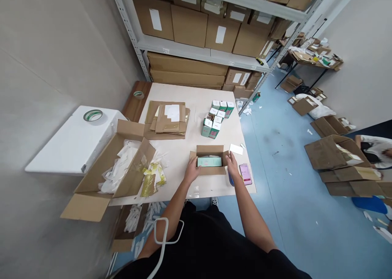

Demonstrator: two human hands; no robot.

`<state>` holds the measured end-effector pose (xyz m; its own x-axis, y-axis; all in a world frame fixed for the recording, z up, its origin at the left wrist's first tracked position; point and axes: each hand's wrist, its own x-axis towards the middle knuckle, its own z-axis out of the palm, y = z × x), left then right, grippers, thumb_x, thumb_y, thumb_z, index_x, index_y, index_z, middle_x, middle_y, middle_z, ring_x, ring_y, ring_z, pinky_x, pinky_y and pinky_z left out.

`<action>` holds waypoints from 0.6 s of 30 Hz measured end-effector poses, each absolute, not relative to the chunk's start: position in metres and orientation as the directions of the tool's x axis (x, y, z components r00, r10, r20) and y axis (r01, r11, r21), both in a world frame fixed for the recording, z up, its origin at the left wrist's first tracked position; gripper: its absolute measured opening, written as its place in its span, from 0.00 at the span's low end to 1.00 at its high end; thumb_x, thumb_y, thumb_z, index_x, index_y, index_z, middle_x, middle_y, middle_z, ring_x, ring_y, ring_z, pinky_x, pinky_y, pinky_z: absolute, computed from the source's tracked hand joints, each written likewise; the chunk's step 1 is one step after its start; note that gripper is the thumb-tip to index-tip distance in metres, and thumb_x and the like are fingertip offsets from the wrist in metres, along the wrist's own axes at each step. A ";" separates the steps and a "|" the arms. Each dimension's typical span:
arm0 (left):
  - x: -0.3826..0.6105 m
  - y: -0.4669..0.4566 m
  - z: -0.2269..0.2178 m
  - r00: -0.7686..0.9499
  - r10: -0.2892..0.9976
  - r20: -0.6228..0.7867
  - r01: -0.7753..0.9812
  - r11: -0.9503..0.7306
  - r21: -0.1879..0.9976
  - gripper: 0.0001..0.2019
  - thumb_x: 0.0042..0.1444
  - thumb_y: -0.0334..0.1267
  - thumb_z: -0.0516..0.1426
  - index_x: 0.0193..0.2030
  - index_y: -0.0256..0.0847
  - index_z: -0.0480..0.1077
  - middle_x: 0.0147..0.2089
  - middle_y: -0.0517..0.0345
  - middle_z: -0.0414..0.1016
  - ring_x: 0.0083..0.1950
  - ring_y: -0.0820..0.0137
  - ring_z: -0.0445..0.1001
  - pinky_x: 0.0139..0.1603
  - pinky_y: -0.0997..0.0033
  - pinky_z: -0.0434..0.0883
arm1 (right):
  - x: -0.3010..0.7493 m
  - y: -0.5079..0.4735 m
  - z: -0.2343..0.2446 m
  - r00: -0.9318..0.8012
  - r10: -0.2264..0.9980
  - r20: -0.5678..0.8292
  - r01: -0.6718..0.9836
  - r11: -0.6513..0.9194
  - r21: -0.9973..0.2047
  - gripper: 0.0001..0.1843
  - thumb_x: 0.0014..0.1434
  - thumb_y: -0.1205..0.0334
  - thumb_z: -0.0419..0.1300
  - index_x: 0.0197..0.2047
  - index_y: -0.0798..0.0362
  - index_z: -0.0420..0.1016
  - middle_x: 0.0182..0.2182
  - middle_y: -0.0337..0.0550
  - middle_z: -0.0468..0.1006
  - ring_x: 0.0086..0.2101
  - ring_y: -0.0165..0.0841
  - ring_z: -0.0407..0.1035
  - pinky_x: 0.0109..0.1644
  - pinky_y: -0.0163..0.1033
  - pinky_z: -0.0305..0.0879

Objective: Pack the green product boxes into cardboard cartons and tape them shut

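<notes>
A small open cardboard box sits near the front edge of the pale table, with a mint-green product box lying inside it. My left hand grips the cardboard box's left side, fingers curled round its wall. My right hand holds the right side the same way. A group of several upright green-and-white product boxes stands further back on the table.
Flattened cardboard sheets lie at the table's back left. A large open carton with white bags overhangs the left edge. A pink phone and a white card lie at right. Shelving with cartons stands behind; loose boxes litter the blue floor.
</notes>
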<state>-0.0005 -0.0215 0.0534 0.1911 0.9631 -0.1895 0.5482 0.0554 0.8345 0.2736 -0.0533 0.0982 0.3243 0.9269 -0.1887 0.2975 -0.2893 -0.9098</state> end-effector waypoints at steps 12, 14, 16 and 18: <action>0.036 -0.027 0.046 0.225 0.869 -0.441 0.898 -0.009 0.440 0.28 0.50 0.43 0.71 0.58 0.40 0.75 0.84 0.48 0.23 0.81 0.39 0.42 0.70 0.48 0.65 | 0.286 -0.078 0.105 0.030 0.962 -0.271 0.191 -0.272 -0.943 0.42 0.62 0.41 0.62 0.76 0.39 0.59 0.69 0.48 0.68 0.67 0.47 0.64 0.69 0.58 0.62; 0.043 -0.037 0.048 0.172 0.901 -0.397 0.913 0.005 0.407 0.18 0.53 0.41 0.68 0.50 0.40 0.77 0.84 0.52 0.23 0.80 0.41 0.44 0.70 0.49 0.65 | 0.296 -0.083 0.102 -0.012 0.958 -0.286 0.199 -0.278 -0.940 0.41 0.62 0.42 0.63 0.76 0.39 0.59 0.69 0.48 0.69 0.65 0.47 0.66 0.68 0.58 0.64; 0.052 -0.050 0.048 0.112 0.933 -0.341 0.915 0.037 0.402 0.11 0.56 0.36 0.65 0.46 0.39 0.77 0.84 0.54 0.27 0.80 0.44 0.48 0.71 0.49 0.63 | 0.307 -0.088 0.096 -0.050 0.957 -0.285 0.195 -0.270 -0.943 0.42 0.62 0.43 0.63 0.76 0.39 0.59 0.69 0.49 0.69 0.65 0.47 0.66 0.67 0.56 0.65; 0.064 -0.064 0.048 0.073 0.953 -0.295 0.904 0.061 0.422 0.08 0.57 0.32 0.62 0.44 0.38 0.77 0.84 0.54 0.31 0.79 0.46 0.50 0.73 0.50 0.61 | 0.318 -0.093 0.089 -0.087 0.955 -0.282 0.182 -0.263 -0.947 0.42 0.62 0.44 0.64 0.76 0.39 0.58 0.69 0.49 0.68 0.65 0.46 0.66 0.67 0.56 0.64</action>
